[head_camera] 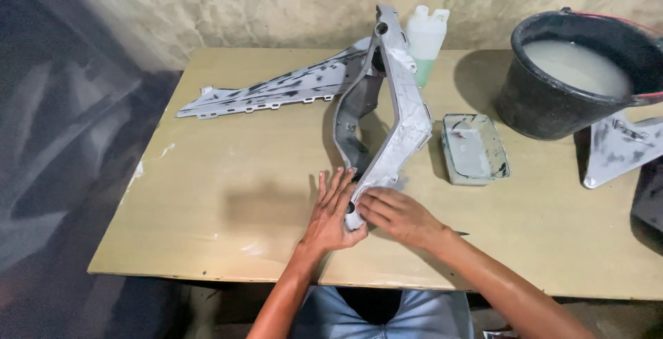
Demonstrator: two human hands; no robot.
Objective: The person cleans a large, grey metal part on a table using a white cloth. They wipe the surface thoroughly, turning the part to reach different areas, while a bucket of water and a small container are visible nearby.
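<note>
A long grey plastic body panel (404,114), sanded and patchy, stands on edge across the tan table (228,201). Its near tip rests between my hands. My left hand (331,211) lies with fingers spread flat against the tip's left side, thumb hooked under the end. My right hand (394,215) presses its fingers flat onto the tip from the right. Whether anything lies under those fingers is hidden. A second, flatter grey panel (276,90) with dark streaks lies behind, pointing left.
A black bucket (545,104) of cloudy water stands at the back right. A small clear tray (474,149) sits beside the panel. A white plastic jug (426,39) with green liquid stands by the wall. Another grey panel piece (618,149) lies at the right edge.
</note>
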